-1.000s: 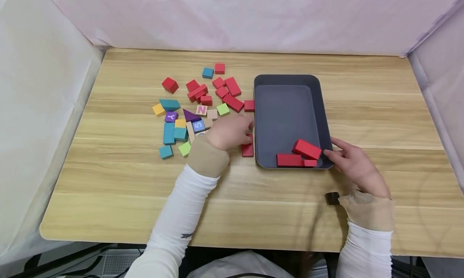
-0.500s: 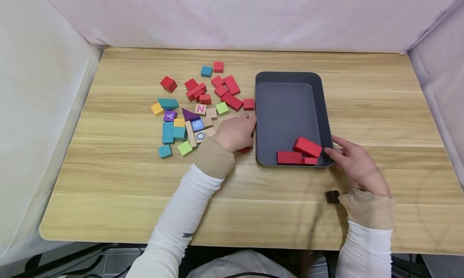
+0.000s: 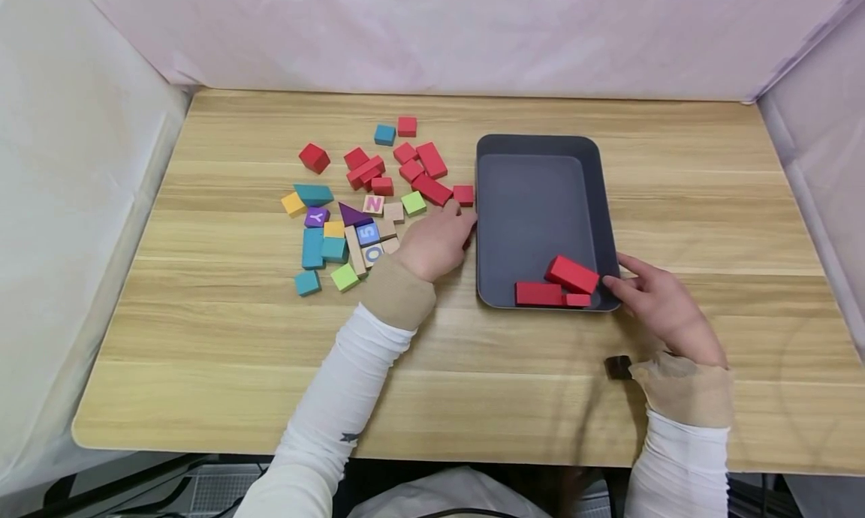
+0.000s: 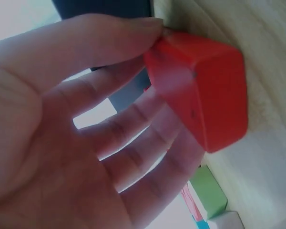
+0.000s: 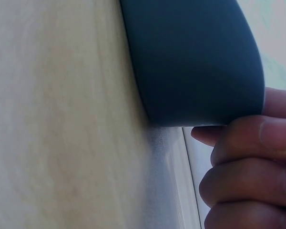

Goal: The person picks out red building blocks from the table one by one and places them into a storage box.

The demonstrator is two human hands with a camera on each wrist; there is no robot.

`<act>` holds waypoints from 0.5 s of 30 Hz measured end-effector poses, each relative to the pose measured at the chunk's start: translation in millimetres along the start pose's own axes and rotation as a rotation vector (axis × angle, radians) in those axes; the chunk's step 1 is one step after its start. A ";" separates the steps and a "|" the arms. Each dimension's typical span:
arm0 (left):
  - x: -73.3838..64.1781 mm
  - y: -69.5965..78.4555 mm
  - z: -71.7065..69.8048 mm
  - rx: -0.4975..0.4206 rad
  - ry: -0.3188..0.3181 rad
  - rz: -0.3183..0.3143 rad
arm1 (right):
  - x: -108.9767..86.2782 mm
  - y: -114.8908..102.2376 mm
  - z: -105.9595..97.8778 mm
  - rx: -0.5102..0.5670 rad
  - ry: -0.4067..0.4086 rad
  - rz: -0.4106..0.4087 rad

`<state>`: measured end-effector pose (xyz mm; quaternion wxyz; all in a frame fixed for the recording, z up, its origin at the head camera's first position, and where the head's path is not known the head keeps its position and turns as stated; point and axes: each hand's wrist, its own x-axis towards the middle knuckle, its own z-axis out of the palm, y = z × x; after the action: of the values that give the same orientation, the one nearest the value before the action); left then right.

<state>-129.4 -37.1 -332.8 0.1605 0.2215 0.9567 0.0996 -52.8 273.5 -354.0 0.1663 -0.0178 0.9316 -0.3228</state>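
Note:
My left hand [image 3: 438, 240] is beside the left wall of a dark grey tray [image 3: 530, 210]. Its thumb and fingers grip a red block [image 4: 200, 86], which fills much of the left wrist view; from the head, the hand mostly hides it. At the tray's near right corner, my right hand [image 3: 665, 311] holds the wall, thumb by the rim and index finger along the outside. The right wrist view shows the other fingers [image 5: 243, 181] curled below that corner. Inside the tray, a red block [image 3: 571, 275] leans near two others, one long [image 3: 538, 293] and one small [image 3: 577, 300].
Left of the tray lie several red blocks [image 3: 432, 189]. Nearer are blue [image 3: 313, 248], green [image 3: 345, 277], yellow [image 3: 293, 204], purple [image 3: 355, 215] and plain wooden blocks [image 3: 355, 251], some lettered. A small black object [image 3: 618, 367] sits by my right wrist.
My left hand has closed on the red block that lay beside the tray and shifted slightly away from me with it. The right hand keeps its place at the tray corner.

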 end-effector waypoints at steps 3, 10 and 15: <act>-1.4 -2.5 -1.1 -0.005 -0.013 -0.006 | -0.3 -1.0 -0.4 -0.006 -0.004 0.005; -4.1 -7.1 -5.7 0.020 -0.082 -0.038 | -0.8 -2.5 0.3 0.021 -0.001 0.017; -3.9 -8.4 -7.1 0.009 -0.077 -0.024 | -0.7 -1.9 0.7 0.016 0.000 0.028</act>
<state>-131.9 -47.2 -327.4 0.1973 0.2143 0.9529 0.0848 -52.1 271.7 -353.1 0.1711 -0.0032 0.9291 -0.3279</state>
